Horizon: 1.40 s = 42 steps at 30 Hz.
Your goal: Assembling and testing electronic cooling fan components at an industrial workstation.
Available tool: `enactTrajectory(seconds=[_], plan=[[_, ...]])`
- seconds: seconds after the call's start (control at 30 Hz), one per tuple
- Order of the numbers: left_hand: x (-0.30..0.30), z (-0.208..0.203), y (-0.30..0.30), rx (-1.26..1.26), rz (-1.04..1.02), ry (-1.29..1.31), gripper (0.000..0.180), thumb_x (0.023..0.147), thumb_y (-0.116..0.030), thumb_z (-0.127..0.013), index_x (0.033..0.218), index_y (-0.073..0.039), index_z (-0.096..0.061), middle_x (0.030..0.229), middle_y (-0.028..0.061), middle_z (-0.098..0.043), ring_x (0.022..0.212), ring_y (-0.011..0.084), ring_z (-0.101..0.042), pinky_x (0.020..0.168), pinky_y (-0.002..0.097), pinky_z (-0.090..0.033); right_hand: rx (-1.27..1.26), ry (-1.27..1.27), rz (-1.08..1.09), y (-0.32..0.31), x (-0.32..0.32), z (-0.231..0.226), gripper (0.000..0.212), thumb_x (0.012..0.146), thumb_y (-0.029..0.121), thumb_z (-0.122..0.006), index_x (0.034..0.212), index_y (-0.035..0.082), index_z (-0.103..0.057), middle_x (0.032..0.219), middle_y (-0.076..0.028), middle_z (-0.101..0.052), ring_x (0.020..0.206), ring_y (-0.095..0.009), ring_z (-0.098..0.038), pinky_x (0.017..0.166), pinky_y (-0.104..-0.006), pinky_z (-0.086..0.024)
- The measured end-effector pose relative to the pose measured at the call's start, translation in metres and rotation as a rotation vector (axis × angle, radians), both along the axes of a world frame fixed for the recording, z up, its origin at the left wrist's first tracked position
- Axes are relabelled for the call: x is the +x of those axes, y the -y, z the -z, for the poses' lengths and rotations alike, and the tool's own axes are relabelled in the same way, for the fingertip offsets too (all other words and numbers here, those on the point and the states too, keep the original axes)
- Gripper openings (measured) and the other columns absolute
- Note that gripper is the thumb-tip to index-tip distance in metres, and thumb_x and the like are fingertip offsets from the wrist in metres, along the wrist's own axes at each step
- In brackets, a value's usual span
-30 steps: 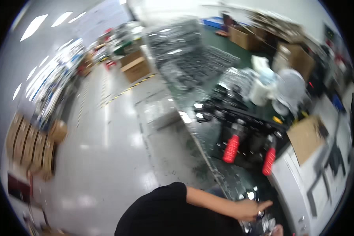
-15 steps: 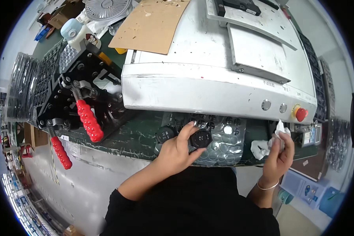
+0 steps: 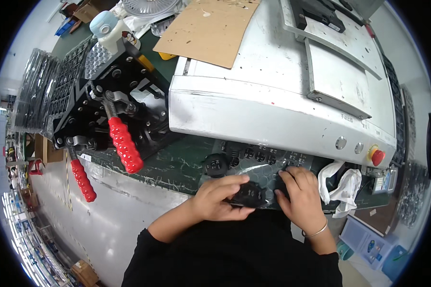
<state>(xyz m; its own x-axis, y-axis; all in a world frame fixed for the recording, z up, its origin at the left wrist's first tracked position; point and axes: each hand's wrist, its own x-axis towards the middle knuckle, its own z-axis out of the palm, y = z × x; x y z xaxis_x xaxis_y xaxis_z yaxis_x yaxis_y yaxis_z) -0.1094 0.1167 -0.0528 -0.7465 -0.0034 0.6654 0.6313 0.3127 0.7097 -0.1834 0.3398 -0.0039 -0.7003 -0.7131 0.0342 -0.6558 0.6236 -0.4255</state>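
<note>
My left hand (image 3: 219,200) is closed around a black round part (image 3: 249,194) with pale marks on its face, fingers at its far side and thumb at its near side. A similar black round part (image 3: 216,165) lies on the table to the left. My right hand (image 3: 301,198) rests over a clear plastic sheet (image 3: 258,171) printed with rows of small dark round pieces; its fingers and thumb are apart, and a dark patch between them is hard to make out. A white cloth (image 3: 350,186) lies crumpled to the right of that hand.
A white machine (image 3: 254,112) with round buttons and a red emergency knob (image 3: 378,157) stands behind my hands. On the left is a black clamp fixture (image 3: 115,95) with red handles (image 3: 125,146). Cardboard (image 3: 210,31) lies on the machine, near a bottle (image 3: 111,33).
My right hand has let go of the white cloth and moved left onto the plastic sheet. My left hand has brought the black part nearer to my body. The view has shifted slightly.
</note>
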Motion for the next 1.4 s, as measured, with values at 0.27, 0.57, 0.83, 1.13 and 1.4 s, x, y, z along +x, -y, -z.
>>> enactTrajectory(seconds=[0.27, 0.57, 0.83, 1.13, 1.4], plan=[[0.017, -0.026, 0.05, -0.568, -0.362, 0.416, 0.045, 0.07, -0.018, -0.079, 0.108, 0.0, -0.061, 0.106, 0.015, -0.062, 0.092, 0.0332, -0.06, 0.081, 0.0381, -0.05, -0.014, -0.028, 0.033, 0.006, 0.0, 0.006, 0.04, 0.07, 0.009, -0.073, 0.106, 0.001, -0.056, 0.108, -0.016, -0.054, 0.103, -0.036, -0.051, 0.09, -0.0442, -0.04], [0.009, -0.028, 0.058, -0.47, -0.31, 0.491, 0.036, 0.081, -0.009, -0.069, 0.114, 0.002, -0.06, 0.105, 0.0127, -0.064, 0.092, 0.027, -0.06, 0.082, 0.0353, -0.048, -0.009, -0.032, 0.008, 0.006, -0.001, 0.006, 0.041, 0.069, 0.009, -0.072, 0.105, 0.001, -0.056, 0.109, -0.017, -0.053, 0.104, -0.036, -0.05, 0.09, -0.0446, -0.04], [0.032, -0.063, 0.035, 0.821, -0.127, 0.975, 0.037, 0.094, -0.009, -0.051, 0.126, 0.01, -0.05, 0.097, 0.0121, -0.066, 0.076, 0.008, -0.056, 0.067, 0.021, -0.045, -0.02, -0.001, 0.025, 0.003, -0.002, 0.01, 0.04, 0.07, 0.008, -0.071, 0.106, 0.001, -0.054, 0.109, -0.017, -0.052, 0.103, -0.037, -0.049, 0.091, -0.0451, -0.038], [0.033, -0.088, 0.034, 0.733, -0.035, 1.053, 0.042, 0.09, -0.007, -0.053, 0.129, 0.009, -0.048, 0.093, 0.0121, -0.066, 0.072, 0.0091, -0.057, 0.065, 0.0215, -0.046, -0.014, 0.0, 0.027, 0.004, -0.002, 0.012, 0.04, 0.071, 0.009, -0.07, 0.106, 0.001, -0.054, 0.11, -0.017, -0.051, 0.103, -0.037, -0.048, 0.091, -0.0446, -0.038], [0.033, -0.095, 0.033, 0.741, -0.023, 1.079, 0.044, 0.089, -0.008, -0.055, 0.129, 0.009, -0.048, 0.091, 0.012, -0.066, 0.073, 0.0088, -0.057, 0.064, 0.021, -0.046, -0.016, -0.006, 0.025, 0.004, -0.001, 0.013, 0.039, 0.071, 0.009, -0.07, 0.106, 0.001, -0.054, 0.11, -0.018, -0.051, 0.103, -0.038, -0.048, 0.092, -0.0454, -0.037]])
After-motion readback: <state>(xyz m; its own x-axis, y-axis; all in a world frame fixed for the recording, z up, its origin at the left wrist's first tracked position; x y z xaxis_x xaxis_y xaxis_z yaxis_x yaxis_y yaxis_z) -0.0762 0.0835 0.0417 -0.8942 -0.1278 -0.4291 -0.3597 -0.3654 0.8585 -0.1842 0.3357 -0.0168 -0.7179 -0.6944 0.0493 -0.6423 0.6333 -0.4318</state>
